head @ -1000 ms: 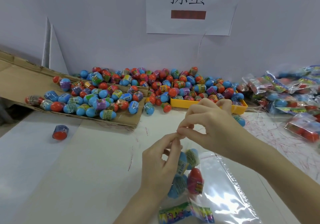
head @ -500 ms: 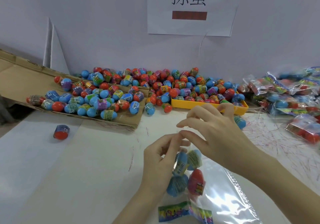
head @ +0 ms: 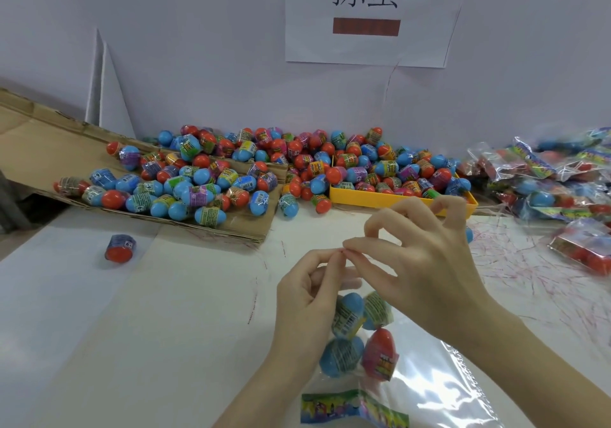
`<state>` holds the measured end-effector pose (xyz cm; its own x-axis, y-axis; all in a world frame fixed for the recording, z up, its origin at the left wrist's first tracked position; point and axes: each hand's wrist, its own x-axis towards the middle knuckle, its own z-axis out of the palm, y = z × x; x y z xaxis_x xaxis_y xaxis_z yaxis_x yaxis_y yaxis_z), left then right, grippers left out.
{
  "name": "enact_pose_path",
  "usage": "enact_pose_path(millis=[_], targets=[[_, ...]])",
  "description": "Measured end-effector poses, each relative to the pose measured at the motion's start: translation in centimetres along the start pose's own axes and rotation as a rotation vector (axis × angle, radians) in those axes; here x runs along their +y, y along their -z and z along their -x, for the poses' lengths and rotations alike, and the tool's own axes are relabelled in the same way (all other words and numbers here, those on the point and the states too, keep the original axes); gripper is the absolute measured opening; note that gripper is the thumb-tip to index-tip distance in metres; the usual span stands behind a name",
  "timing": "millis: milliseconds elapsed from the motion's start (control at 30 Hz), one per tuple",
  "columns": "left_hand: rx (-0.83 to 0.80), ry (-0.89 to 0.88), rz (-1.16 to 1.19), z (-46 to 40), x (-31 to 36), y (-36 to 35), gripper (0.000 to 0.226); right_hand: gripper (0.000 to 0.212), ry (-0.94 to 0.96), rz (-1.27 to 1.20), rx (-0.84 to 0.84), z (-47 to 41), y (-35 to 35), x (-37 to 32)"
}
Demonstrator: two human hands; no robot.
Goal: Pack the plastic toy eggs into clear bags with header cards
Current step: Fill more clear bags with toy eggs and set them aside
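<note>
A clear bag [head: 347, 381] hangs in front of me with several blue and red toy eggs [head: 378, 355] inside and a colourful header card [head: 350, 409] at its low end. My left hand [head: 307, 302] pinches the bag's upper edge between thumb and fingertips. My right hand [head: 423, 262] meets it from the right, its thumb and forefinger pinching the same edge, where a thin red strip shows. A big heap of loose eggs [head: 264, 169] lies along the wall.
A yellow tray [head: 396, 197] holds eggs behind my right hand. A cardboard flap [head: 43, 149] slopes at the left. One red and blue egg [head: 119, 248] lies alone at the left. Filled bags [head: 545, 176] pile at the right, and flat clear bags [head: 439, 391] lie under my right forearm.
Both hands have sunk a little and stay together at the bag's upper edge. The right hand's fingers have spread, and the bag hangs slightly lower.
</note>
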<state>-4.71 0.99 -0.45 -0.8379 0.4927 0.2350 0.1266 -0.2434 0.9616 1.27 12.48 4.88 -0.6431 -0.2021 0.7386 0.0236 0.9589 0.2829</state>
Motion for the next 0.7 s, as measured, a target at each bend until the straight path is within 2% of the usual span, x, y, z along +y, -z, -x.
enact_pose_path(millis=[100, 267, 333, 400, 500, 633, 700], targets=[[0.024, -0.041, -0.081, 0.1, -0.2, 0.1, 0.021, 0.023, 0.021, 0.049, -0.004, 0.1, -0.1, -0.1], [0.029, -0.079, -0.146, 0.1, -0.4, 0.2, 0.026, 0.025, 0.074, 0.088, -0.070, 0.1, 0.0, -0.3], [0.019, -0.071, -0.121, 0.1, -0.4, 0.2, 0.022, 0.019, 0.086, 0.072, -0.093, 0.0, 0.0, -0.1], [-0.009, -0.042, -0.075, 0.2, -0.3, 0.1, 0.021, 0.009, 0.089, 0.033, -0.110, -0.3, 0.0, 0.2], [-0.031, -0.057, -0.090, 0.3, -0.5, 0.1, 0.028, 0.007, 0.017, -0.107, -0.143, -0.8, 0.1, 0.5], [-0.044, -0.092, -0.142, 0.2, -0.8, 0.2, 0.031, 0.019, -0.106, -0.347, -0.255, -1.4, 0.5, 0.9], [-0.043, -0.101, -0.145, 0.2, -0.8, 0.2, 0.029, 0.019, -0.082, -0.309, -0.271, -1.4, 0.6, 1.1]])
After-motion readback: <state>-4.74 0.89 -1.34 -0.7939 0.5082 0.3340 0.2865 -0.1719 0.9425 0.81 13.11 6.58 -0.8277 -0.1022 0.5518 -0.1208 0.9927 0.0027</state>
